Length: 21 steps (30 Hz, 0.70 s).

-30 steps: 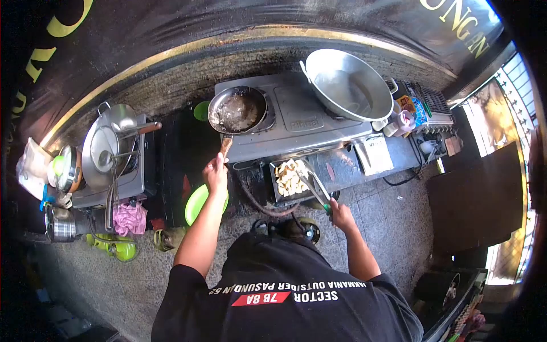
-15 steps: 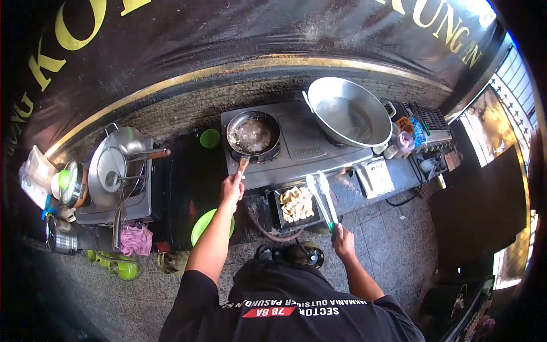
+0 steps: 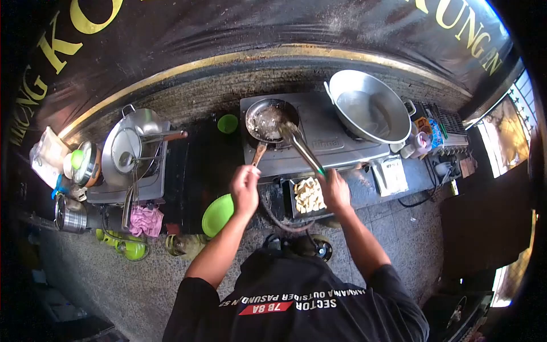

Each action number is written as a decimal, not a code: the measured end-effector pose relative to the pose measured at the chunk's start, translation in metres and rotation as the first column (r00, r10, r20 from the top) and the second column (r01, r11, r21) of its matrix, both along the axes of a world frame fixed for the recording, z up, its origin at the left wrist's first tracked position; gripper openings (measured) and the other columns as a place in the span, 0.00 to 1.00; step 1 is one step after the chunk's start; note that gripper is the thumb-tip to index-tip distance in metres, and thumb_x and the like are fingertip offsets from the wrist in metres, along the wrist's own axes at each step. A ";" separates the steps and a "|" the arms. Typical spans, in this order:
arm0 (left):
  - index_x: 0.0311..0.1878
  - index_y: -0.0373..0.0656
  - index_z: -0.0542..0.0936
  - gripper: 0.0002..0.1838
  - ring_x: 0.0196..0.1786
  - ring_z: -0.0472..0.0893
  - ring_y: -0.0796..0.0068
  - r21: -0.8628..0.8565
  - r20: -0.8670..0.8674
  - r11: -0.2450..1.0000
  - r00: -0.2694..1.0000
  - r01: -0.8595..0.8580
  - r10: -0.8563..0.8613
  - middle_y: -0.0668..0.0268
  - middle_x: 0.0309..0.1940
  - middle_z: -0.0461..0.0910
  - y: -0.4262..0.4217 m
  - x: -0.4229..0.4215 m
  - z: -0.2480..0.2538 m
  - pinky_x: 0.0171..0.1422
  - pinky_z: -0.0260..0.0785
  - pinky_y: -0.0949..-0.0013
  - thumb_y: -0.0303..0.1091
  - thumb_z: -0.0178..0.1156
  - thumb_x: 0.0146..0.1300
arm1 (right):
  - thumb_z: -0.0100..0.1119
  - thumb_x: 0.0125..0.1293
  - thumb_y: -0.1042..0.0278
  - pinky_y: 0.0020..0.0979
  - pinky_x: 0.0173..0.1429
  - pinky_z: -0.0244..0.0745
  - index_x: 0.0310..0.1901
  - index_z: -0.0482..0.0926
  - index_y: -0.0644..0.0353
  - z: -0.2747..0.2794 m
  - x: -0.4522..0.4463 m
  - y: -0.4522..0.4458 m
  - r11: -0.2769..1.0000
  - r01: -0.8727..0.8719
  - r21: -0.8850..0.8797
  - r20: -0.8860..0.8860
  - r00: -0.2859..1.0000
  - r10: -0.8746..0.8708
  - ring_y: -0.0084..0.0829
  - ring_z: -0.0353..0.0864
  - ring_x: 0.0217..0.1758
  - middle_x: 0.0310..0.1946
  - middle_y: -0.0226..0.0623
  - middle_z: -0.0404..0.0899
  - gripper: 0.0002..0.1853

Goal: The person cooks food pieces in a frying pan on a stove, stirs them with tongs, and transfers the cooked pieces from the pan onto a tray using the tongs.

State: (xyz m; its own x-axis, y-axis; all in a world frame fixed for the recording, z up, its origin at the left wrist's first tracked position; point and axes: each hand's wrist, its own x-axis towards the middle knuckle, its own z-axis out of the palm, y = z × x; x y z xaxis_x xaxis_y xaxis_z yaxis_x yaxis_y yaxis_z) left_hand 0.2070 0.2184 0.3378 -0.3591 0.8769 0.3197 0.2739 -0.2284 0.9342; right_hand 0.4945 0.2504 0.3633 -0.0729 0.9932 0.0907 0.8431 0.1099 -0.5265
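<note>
My left hand (image 3: 245, 187) is closed at the end of the wooden handle of a small dark frying pan (image 3: 260, 153) on the stove. Pale, foamy-looking contents (image 3: 268, 121) lie in the pan. With my right hand (image 3: 335, 191) I grip metal tongs (image 3: 306, 154) that have a bit of green near the grip. Their tips reach into the right side of the pan and look blurred. Pale cut chunks (image 3: 309, 196) fill a dark tray (image 3: 297, 213) just left of my right hand.
A large wok (image 3: 370, 108) occupies the stove's (image 3: 325, 144) right side. Left stands a second stove with metal pans (image 3: 114, 171). A green basin (image 3: 217, 215) is near my left forearm, and a green cup (image 3: 227, 123) sits left of the frying pan. A white packet (image 3: 392, 175) lies right.
The tongs have swung up and left from beside the tray into the frying pan, my right hand moving forward with them. My left hand stays at the pan handle while the view shifts.
</note>
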 end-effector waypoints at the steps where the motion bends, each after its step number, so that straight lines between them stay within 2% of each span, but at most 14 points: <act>1: 0.43 0.39 0.82 0.10 0.36 0.82 0.73 0.077 -0.034 0.990 0.993 0.120 -0.117 0.65 0.33 0.83 -0.019 0.014 0.015 0.43 0.73 0.68 0.35 0.56 0.79 | 0.54 0.78 0.44 0.60 0.48 0.78 0.52 0.72 0.60 0.004 -0.008 0.018 0.999 -0.009 -0.033 0.034 0.999 0.010 0.64 0.84 0.46 0.46 0.58 0.84 0.23; 3: 0.47 0.38 0.81 0.10 0.35 0.79 0.81 -0.063 0.134 0.900 0.898 0.431 -0.420 0.68 0.33 0.80 -0.053 0.031 0.039 0.46 0.71 0.73 0.31 0.53 0.81 | 0.53 0.78 0.44 0.57 0.49 0.80 0.52 0.74 0.62 -0.002 -0.025 0.054 0.997 -0.065 0.029 0.103 0.993 0.062 0.62 0.85 0.47 0.48 0.55 0.84 0.24; 5: 0.48 0.37 0.82 0.10 0.36 0.79 0.81 -0.036 0.235 0.828 0.810 0.559 -0.537 0.67 0.32 0.81 -0.070 0.041 0.067 0.46 0.71 0.73 0.31 0.53 0.82 | 0.53 0.78 0.43 0.56 0.50 0.81 0.51 0.75 0.61 0.012 -0.043 0.078 0.997 -0.068 -0.032 0.163 0.984 0.072 0.61 0.86 0.48 0.48 0.55 0.84 0.24; 7: 0.48 0.34 0.82 0.10 0.37 0.81 0.77 -0.023 0.212 0.826 0.810 0.563 -0.547 0.65 0.33 0.82 -0.079 0.040 0.111 0.46 0.71 0.72 0.27 0.51 0.80 | 0.54 0.77 0.43 0.56 0.51 0.82 0.52 0.76 0.61 0.020 -0.057 0.095 0.994 -0.088 -0.063 0.204 0.974 0.099 0.59 0.87 0.49 0.49 0.54 0.84 0.24; 9: 0.47 0.36 0.83 0.08 0.35 0.83 0.75 0.255 0.107 0.790 0.796 0.557 -0.595 0.66 0.32 0.84 -0.086 0.037 0.164 0.42 0.74 0.69 0.22 0.54 0.74 | 0.55 0.77 0.43 0.55 0.52 0.82 0.52 0.77 0.61 0.020 -0.068 0.109 0.989 -0.109 -0.102 0.250 0.959 0.132 0.58 0.87 0.50 0.50 0.53 0.84 0.24; 10: 0.46 0.38 0.84 0.10 0.35 0.83 0.74 0.375 -0.059 0.719 0.789 0.585 -0.611 0.66 0.34 0.85 -0.087 0.034 0.200 0.40 0.74 0.68 0.20 0.55 0.68 | 0.57 0.75 0.40 0.53 0.54 0.81 0.53 0.78 0.61 0.017 -0.073 0.116 0.991 -0.084 -0.105 0.287 0.952 0.111 0.56 0.87 0.53 0.52 0.51 0.84 0.27; 11: 0.45 0.40 0.85 0.12 0.34 0.84 0.72 0.475 -0.222 0.628 0.774 0.617 -0.593 0.66 0.35 0.86 -0.091 0.030 0.238 0.39 0.73 0.67 0.17 0.57 0.62 | 0.59 0.73 0.38 0.52 0.56 0.81 0.54 0.78 0.60 0.014 -0.076 0.122 0.992 -0.058 -0.110 0.326 0.941 0.091 0.55 0.86 0.56 0.54 0.50 0.85 0.29; 12: 0.41 0.44 0.87 0.08 0.34 0.84 0.71 0.490 -0.326 0.567 0.742 0.663 -0.586 0.67 0.37 0.87 -0.099 0.026 0.271 0.37 0.71 0.66 0.24 0.63 0.58 | 0.61 0.71 0.36 0.50 0.56 0.81 0.56 0.79 0.59 0.015 -0.078 0.124 0.992 -0.071 -0.108 0.350 0.931 0.105 0.52 0.86 0.57 0.56 0.47 0.84 0.31; 13: 0.36 0.44 0.86 0.01 0.28 0.83 0.68 0.531 -0.474 0.529 0.750 0.662 -0.461 0.65 0.31 0.87 -0.106 0.033 0.302 0.32 0.71 0.66 0.28 0.67 0.62 | 0.61 0.71 0.36 0.50 0.56 0.81 0.56 0.79 0.59 0.013 -0.079 0.125 0.989 -0.079 -0.123 0.362 0.924 0.119 0.52 0.86 0.57 0.56 0.47 0.84 0.31; 15: 0.39 0.48 0.87 0.06 0.33 0.83 0.71 0.377 -0.468 0.714 0.787 0.590 -0.403 0.69 0.32 0.85 -0.136 0.044 0.356 0.36 0.72 0.67 0.35 0.68 0.60 | 0.61 0.71 0.35 0.50 0.56 0.81 0.57 0.79 0.60 0.011 -0.081 0.128 0.992 -0.080 -0.097 0.355 0.928 0.110 0.51 0.86 0.58 0.56 0.47 0.84 0.32; 17: 0.38 0.48 0.86 0.06 0.31 0.81 0.72 0.441 -0.476 0.686 0.799 0.579 -0.368 0.69 0.30 0.82 -0.131 0.059 0.352 0.34 0.70 0.68 0.37 0.68 0.61 | 0.62 0.70 0.34 0.50 0.58 0.82 0.61 0.77 0.60 0.009 -0.082 0.126 0.987 -0.075 -0.144 0.366 0.923 0.123 0.51 0.85 0.60 0.58 0.48 0.83 0.35; 19: 0.36 0.48 0.85 0.08 0.27 0.77 0.74 0.569 -0.528 0.583 0.801 0.579 -0.280 0.68 0.27 0.78 -0.116 0.076 0.343 0.29 0.66 0.71 0.41 0.67 0.64 | 0.64 0.68 0.34 0.49 0.60 0.82 0.66 0.73 0.59 0.011 -0.080 0.128 0.987 -0.067 -0.149 0.365 0.923 0.117 0.52 0.85 0.61 0.60 0.49 0.82 0.38; 20: 0.36 0.48 0.84 0.09 0.25 0.75 0.75 0.620 -0.546 0.536 0.805 0.574 -0.231 0.68 0.26 0.76 -0.109 0.085 0.338 0.26 0.65 0.72 0.43 0.67 0.65 | 0.66 0.67 0.35 0.50 0.62 0.82 0.71 0.67 0.57 0.009 -0.079 0.128 0.982 -0.065 -0.176 0.346 0.930 0.124 0.53 0.84 0.62 0.63 0.51 0.79 0.42; 21: 0.35 0.49 0.83 0.11 0.23 0.73 0.76 0.659 -0.562 0.496 0.809 0.565 -0.174 0.68 0.24 0.73 -0.102 0.093 0.333 0.24 0.63 0.73 0.44 0.66 0.67 | 0.66 0.67 0.35 0.50 0.62 0.82 0.71 0.67 0.57 0.007 -0.081 0.123 0.980 -0.078 -0.185 0.337 0.931 0.138 0.53 0.84 0.62 0.63 0.51 0.79 0.42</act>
